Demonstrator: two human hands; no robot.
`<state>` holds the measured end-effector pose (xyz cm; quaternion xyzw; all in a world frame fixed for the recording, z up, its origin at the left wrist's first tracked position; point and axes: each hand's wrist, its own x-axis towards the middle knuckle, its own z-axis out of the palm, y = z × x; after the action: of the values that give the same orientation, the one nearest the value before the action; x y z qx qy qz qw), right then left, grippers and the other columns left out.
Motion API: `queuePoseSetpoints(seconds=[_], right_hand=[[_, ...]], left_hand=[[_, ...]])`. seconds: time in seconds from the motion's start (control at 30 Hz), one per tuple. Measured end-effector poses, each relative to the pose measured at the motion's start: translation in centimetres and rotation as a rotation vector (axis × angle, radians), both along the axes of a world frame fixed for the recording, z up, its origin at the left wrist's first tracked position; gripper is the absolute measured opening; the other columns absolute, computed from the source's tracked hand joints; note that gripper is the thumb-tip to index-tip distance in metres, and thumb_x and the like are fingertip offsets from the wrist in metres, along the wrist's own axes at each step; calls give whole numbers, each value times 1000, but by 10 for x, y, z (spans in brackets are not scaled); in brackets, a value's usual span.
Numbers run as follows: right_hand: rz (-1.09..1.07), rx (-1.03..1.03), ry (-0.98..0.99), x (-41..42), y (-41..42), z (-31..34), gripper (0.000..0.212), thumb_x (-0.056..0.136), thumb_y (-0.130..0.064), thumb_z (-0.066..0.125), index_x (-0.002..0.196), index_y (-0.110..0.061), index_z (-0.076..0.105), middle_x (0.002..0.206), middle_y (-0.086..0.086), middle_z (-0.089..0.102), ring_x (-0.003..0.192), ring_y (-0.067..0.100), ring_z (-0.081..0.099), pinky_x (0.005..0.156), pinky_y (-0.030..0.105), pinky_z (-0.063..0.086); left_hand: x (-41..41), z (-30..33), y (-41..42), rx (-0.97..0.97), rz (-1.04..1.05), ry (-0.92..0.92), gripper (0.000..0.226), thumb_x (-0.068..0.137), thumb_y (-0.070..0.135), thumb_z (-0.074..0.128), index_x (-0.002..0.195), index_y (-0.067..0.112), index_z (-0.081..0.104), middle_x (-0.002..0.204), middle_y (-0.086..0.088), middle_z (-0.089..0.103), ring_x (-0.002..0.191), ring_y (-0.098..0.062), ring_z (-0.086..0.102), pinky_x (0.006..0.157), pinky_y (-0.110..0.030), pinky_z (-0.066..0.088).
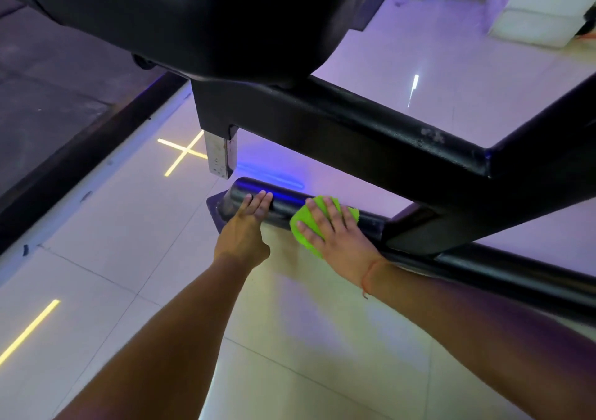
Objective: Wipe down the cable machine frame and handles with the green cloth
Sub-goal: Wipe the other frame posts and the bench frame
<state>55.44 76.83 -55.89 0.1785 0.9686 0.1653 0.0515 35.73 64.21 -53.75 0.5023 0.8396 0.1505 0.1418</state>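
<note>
Readable text, labels, brands, numbers, signs: none. The black machine frame (371, 135), the black seat pad (193, 16) and the green cloth (306, 226) carry no legible marking; the floor tiles (113, 242) show only light reflections.

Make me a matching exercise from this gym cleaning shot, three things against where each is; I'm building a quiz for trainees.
Things:
1. left hand
2. green cloth
3. black seat pad

Places:
A. under the right hand, on the low bar
B. at the top, above the frame
C. bare on the low bar, near its end

Pairs: 1-C, 2-A, 3-B
</note>
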Motion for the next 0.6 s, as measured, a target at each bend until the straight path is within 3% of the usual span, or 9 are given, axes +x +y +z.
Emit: queuePoseSetpoints(seconds=[0.07, 0.13, 0.27, 0.37, 0.5, 0.6], right_hand=[[-19, -63, -58, -17, -2, 11, 78, 104, -20, 37, 158, -23, -20, 163, 23, -24, 151, 52, -6, 121, 60, 8], [-22, -81, -41, -8, -1, 13, 74, 104, -17, 33, 159, -22, -16, 164, 21, -22, 152, 48, -4, 123, 56, 7], [45, 43, 92, 78, 5, -3, 60, 97, -13, 30, 157, -14, 34, 164, 18, 25, 149, 37, 32, 120, 47, 33], [26, 72, 75, 161, 5, -7, 60, 92, -7, 31, 150, -13, 47, 162, 9, 35, 146, 26, 40, 117, 43, 37], [-302, -33, 296, 225, 0, -11, 75, 79, 1, 49, 152, -20, 45, 160, -1, 39, 147, 22, 37, 122, 43, 23], [-564, -164, 463, 202, -7, -23, 76, 74, -9, 80, 145, -7, 52, 153, 14, 47, 145, 30, 37, 122, 41, 12]], left_hand=[[0, 4, 2, -12, 12, -2, 91, 81, 10, 66, 159, 26, 24, 165, 12, 23, 155, -13, 10, 115, -36, 36], [0, 6, 5, -24, 26, -27, 84, 87, 20, 65, 160, 24, 24, 165, 9, 23, 155, -16, 11, 120, -38, 28], [24, 2, 12, -114, 77, -73, 80, 101, 41, 51, 161, 14, 5, 169, -2, 3, 156, -27, 1, 124, -47, 16], [74, -1, 26, -179, 106, -54, 85, 103, 53, 36, 159, 5, -8, 167, -15, -15, 155, -36, -3, 125, -49, 16], [135, -4, 40, -198, 40, -55, 92, 102, 55, 36, 156, -1, -13, 163, -25, -21, 153, -42, -6, 123, -47, 15], [155, -4, 41, -213, 42, -57, 86, 104, 49, 35, 157, -2, -9, 164, -25, -17, 154, -41, -4, 123, -45, 14]])
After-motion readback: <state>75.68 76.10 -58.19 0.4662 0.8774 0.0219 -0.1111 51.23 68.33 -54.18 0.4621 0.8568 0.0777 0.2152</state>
